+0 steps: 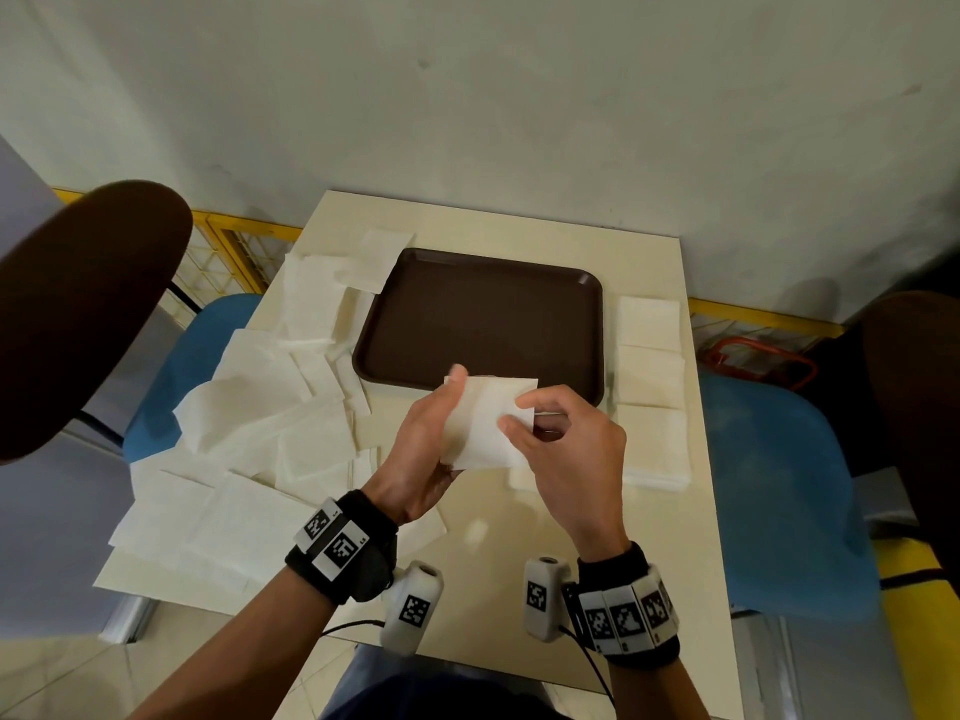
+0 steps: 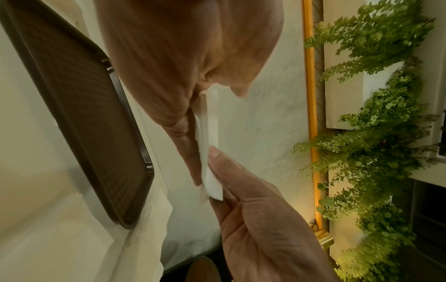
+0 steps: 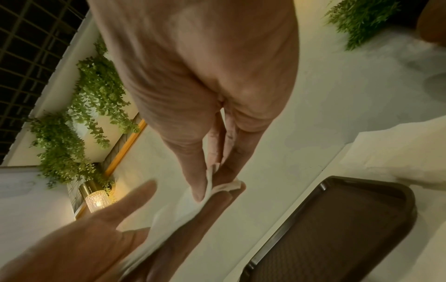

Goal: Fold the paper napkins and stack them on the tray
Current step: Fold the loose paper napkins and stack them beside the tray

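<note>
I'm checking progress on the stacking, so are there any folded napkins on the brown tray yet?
No, the brown tray lies bare in the head view, and both hands hold one napkin above its near edge.

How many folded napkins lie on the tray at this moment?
0. The tray is bare; one napkin is held by the left hand and right hand, others lie on the table around it.

The head view is evenly and softly lit, rather dim, with wide-angle bending toward its edges. Faint shadows lie on the table [image 1: 670, 537] under the left hand [image 1: 421, 449] and right hand [image 1: 576, 459]. Both wrist views are warmer and blurred up close: skin fills the foreground out of focus. Beyond the right hand's fingers, a glowing lamp [image 3: 96, 200] throws yellow glare.
</note>
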Action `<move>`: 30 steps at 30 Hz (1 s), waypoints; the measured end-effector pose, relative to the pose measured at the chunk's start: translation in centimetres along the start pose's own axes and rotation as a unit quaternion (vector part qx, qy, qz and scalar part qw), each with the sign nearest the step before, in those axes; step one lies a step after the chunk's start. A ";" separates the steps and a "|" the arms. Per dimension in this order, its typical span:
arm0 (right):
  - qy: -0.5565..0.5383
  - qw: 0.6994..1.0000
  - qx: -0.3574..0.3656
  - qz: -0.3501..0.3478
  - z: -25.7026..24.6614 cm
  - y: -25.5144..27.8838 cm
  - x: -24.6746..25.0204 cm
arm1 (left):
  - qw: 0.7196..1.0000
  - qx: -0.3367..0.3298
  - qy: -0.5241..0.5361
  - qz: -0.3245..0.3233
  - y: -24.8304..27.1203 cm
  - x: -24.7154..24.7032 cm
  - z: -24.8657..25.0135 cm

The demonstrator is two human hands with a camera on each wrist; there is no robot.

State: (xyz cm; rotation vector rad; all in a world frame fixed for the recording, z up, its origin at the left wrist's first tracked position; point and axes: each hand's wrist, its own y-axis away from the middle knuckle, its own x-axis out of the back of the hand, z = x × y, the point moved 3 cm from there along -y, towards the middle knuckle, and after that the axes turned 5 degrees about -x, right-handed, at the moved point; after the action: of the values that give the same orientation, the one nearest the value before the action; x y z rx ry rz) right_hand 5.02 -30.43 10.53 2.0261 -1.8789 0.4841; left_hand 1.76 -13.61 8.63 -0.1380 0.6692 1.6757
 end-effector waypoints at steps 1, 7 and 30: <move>0.003 1.000 0.001 -0.003 0.0 0.0 0.0 | 0.999 -0.026 -0.028 -0.005 -0.1 0.0 0.0; 0.010 1.000 -0.005 -0.021 0.0 -0.2 0.6 | 0.988 -0.095 -0.119 0.004 -0.8 0.3 -0.8; 0.120 0.985 0.052 -0.112 4.4 -1.1 0.4 | 0.916 -0.181 -0.359 -0.003 -1.7 -0.1 -1.9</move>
State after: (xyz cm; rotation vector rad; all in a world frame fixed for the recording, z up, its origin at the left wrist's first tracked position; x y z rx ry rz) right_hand 6.28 -32.72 6.82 2.1056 -1.4924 0.7415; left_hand 2.91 -14.50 6.53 0.2123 -0.1975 1.6705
